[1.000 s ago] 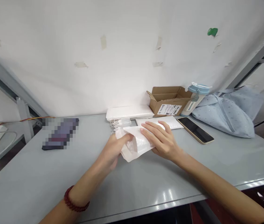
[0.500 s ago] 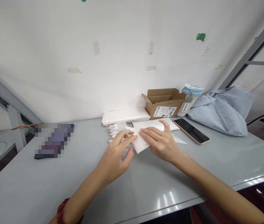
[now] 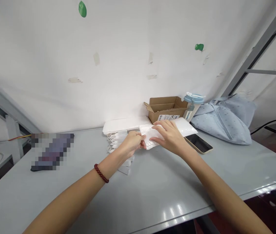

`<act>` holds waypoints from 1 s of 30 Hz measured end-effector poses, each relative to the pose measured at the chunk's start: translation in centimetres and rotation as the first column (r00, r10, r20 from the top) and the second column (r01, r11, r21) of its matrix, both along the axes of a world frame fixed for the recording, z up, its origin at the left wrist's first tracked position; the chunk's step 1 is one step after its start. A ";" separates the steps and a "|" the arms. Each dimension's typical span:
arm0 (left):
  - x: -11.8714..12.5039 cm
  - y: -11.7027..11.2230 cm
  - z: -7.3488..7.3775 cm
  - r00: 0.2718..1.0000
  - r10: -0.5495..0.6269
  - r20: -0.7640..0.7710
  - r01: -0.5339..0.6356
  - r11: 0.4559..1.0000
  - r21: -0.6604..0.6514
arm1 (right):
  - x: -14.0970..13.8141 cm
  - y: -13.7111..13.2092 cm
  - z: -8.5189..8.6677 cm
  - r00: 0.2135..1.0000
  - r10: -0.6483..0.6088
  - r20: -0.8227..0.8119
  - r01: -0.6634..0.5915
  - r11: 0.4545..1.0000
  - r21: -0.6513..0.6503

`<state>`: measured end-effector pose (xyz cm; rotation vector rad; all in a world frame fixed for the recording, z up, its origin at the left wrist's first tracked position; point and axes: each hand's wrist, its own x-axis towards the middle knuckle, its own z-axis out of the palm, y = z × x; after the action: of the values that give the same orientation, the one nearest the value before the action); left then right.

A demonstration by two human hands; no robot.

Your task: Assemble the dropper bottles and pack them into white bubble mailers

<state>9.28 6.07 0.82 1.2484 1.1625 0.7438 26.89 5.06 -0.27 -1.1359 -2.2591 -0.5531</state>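
Both of my hands hold a white padded mailer [image 3: 184, 127] a little above the grey table [image 3: 152, 191]. My left hand [image 3: 130, 145] is closed, pinching the mailer's left end. My right hand [image 3: 168, 138] grips it from above with the fingers curled over its top. Just under and left of my left hand lies a bunch of small white items with thin cords [image 3: 115, 143]. A small white piece [image 3: 125, 168] lies on the table below my left wrist, which wears a dark red bead bracelet.
A flat white stack [image 3: 125, 124] lies against the wall. An open cardboard box [image 3: 164, 109], a light blue lidded cup [image 3: 192, 104], a phone [image 3: 199, 144] and a pale blue cloth bag [image 3: 223, 120] sit at the right. A blurred dark object [image 3: 51, 151] lies at the left.
The mailer has come up off the table, and both hands moved further from me toward the wall. My left hand went from spread fingers to a pinch on its left end.
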 end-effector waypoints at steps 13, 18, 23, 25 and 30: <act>-2.0 2.6 0.1 0.955 0.005 -0.297 0.036 0.991 0.132 | -0.2 1.0 -2.1 0.943 -0.164 0.291 0.287 0.841 -0.458; -3.0 5.2 1.1 0.816 0.132 -0.562 0.139 0.900 0.413 | -1.8 0.8 -3.6 0.936 -0.079 0.342 0.219 0.893 -0.394; -3.3 8.4 1.0 0.599 0.146 -0.788 0.367 0.824 0.431 | -1.9 1.4 -4.3 0.954 -0.066 0.292 0.170 0.923 -0.345; -3.3 9.0 0.8 0.519 0.139 -0.843 0.432 0.809 0.399 | -1.8 1.8 -4.4 0.970 -0.063 0.235 0.141 0.933 -0.331; -3.1 9.4 0.2 0.370 0.133 -0.919 0.535 0.779 0.328 | -2.0 2.0 -4.8 0.981 -0.053 0.187 0.107 0.950 -0.294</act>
<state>6.16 15.43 1.00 2.5282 1.6395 0.0847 24.85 7.04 -5.07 -1.3811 -2.5244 -0.3566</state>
